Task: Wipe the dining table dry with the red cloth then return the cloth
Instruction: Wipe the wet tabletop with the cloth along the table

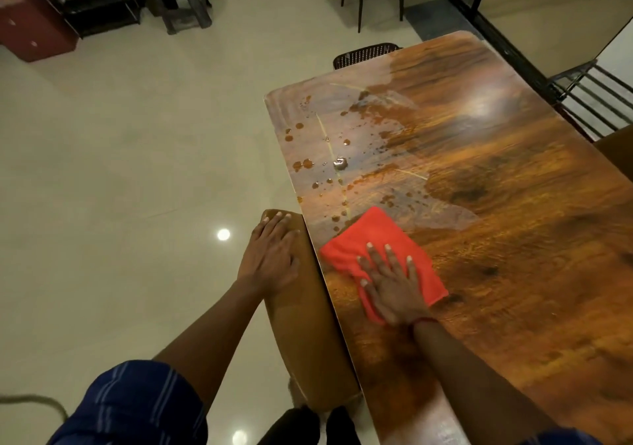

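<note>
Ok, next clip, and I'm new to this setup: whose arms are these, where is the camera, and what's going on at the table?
There is no robot. A person wears a camera on the head, looking down at their own hands. The right hand lies flat, pressing a red cloth onto the wooden dining table. The left hand rests on a brown chair back beside the table edge. Water droplets lie on the table beyond the cloth, so wiping is unfinished.

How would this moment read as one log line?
right hand flat on red cloth | left hand on brown chair back | droplets ahead
</note>
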